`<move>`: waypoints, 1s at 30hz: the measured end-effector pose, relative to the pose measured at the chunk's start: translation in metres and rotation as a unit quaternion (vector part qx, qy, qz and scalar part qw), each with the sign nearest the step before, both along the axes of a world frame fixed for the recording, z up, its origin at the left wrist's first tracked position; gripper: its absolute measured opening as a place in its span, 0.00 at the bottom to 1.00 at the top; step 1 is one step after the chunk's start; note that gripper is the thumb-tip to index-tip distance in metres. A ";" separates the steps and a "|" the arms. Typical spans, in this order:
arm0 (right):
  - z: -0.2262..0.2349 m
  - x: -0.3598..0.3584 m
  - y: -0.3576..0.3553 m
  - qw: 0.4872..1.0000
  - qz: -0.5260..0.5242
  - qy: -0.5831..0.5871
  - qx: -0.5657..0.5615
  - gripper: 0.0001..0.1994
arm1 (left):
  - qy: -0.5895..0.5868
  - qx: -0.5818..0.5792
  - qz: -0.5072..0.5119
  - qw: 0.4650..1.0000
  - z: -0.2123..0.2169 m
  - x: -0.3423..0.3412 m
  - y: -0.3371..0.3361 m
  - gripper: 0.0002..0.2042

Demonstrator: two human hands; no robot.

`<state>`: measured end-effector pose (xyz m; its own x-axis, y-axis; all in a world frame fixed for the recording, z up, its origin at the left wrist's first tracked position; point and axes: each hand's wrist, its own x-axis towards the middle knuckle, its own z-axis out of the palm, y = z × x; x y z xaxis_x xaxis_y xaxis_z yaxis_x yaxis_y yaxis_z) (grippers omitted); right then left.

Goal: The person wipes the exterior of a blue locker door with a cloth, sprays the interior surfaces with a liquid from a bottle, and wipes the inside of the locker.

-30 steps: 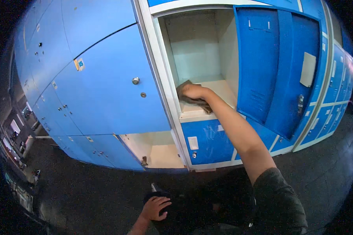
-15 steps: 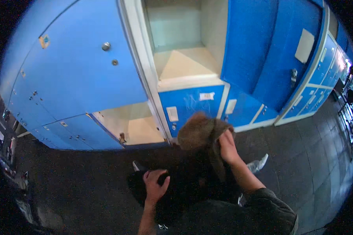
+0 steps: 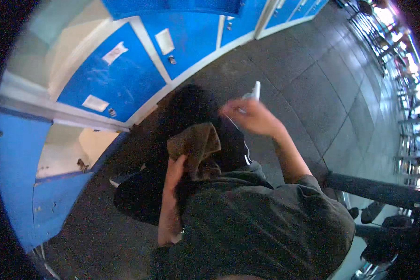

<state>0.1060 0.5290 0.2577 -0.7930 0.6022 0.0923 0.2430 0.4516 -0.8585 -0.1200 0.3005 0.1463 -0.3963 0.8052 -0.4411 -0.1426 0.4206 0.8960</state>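
Note:
A folded brown cloth lies over my lap, against my dark trousers. My left hand grips its near left side, with the fingers partly hidden beneath the fabric. To the right, over my right leg, my right hand is apart from the cloth. Motion smears its fingers, so whether they are closed on anything does not show. Just beyond that hand, part of a light shoe sticks out over the floor.
Blue lockers run along the far left side. Low at the left, one open compartment shows a pale interior. Grey tiled floor stretches to the right. A dark padded bar stands close behind my right side, with racks of equipment along the right.
The cloth has passed from my right hand to my left and come closer to my body. My right hand has moved away from it to the right. My view has turned right.

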 end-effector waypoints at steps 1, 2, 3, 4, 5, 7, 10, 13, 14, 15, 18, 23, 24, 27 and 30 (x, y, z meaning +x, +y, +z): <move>-0.002 0.015 0.009 0.992 -0.126 -0.018 0.007 0.12 | -0.005 -0.006 -0.008 1.000 -0.011 -0.004 -0.001 0.23; -0.013 0.029 0.023 0.973 -0.222 -0.019 0.060 0.17 | 0.046 -0.046 -0.056 0.996 -0.027 -0.007 -0.002 0.23; -0.031 0.044 0.034 0.942 -0.316 -0.019 0.115 0.21 | 0.097 -0.083 -0.104 0.986 -0.035 -0.008 -0.001 0.23; -0.050 0.057 0.038 0.941 -0.319 -0.022 0.111 0.21 | 0.095 -0.086 -0.108 0.986 -0.037 -0.008 0.001 0.23; -0.067 0.069 0.043 0.926 -0.353 0.016 0.131 0.28 | 0.080 -0.119 -0.104 0.984 -0.036 -0.008 0.005 0.22; -0.116 0.090 0.050 0.908 -0.389 0.054 0.148 0.36 | 0.066 -0.154 -0.101 0.981 -0.039 -0.009 0.011 0.22; -0.163 0.093 0.046 0.933 -0.321 -0.083 0.136 0.61 | 0.043 -0.136 -0.084 0.986 -0.048 -0.012 0.008 0.22; -0.174 0.065 0.037 0.937 -0.300 -0.100 0.147 0.63 | 0.026 -0.113 -0.111 0.987 -0.052 -0.016 0.002 0.22; -0.178 0.056 0.040 0.933 -0.320 -0.066 0.149 0.60 | 0.067 -0.150 -0.136 0.977 -0.046 -0.014 0.003 0.22; -0.181 0.051 0.045 0.937 -0.312 -0.061 0.147 0.60 | 0.106 -0.186 -0.160 0.963 -0.041 -0.013 0.007 0.23; -0.183 0.036 0.062 0.921 -0.384 0.056 -0.012 0.35 | 0.152 -0.229 -0.315 0.908 -0.005 -0.021 0.038 0.26; -0.180 0.018 0.084 0.941 -0.321 0.109 0.025 0.22 | 0.201 -0.335 -0.552 0.736 0.029 -0.039 0.096 0.25; -0.170 0.013 0.083 0.950 -0.284 0.127 -0.024 0.21 | 0.204 -0.378 -0.636 0.641 0.029 -0.044 0.103 0.25; -0.134 0.001 0.071 0.954 -0.263 0.144 -0.005 0.16 | 0.220 -0.379 -0.651 0.620 0.040 -0.041 0.126 0.23; -0.096 -0.001 0.056 0.972 -0.211 0.083 0.060 0.11 | 0.222 -0.294 -0.670 0.644 0.060 -0.041 0.134 0.21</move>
<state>0.1054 0.5849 0.1613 -0.4454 0.8476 0.2886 0.2905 0.4417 -0.8488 -0.1614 0.4345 0.2063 0.2883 0.3004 -0.9092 0.9177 0.1844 0.3519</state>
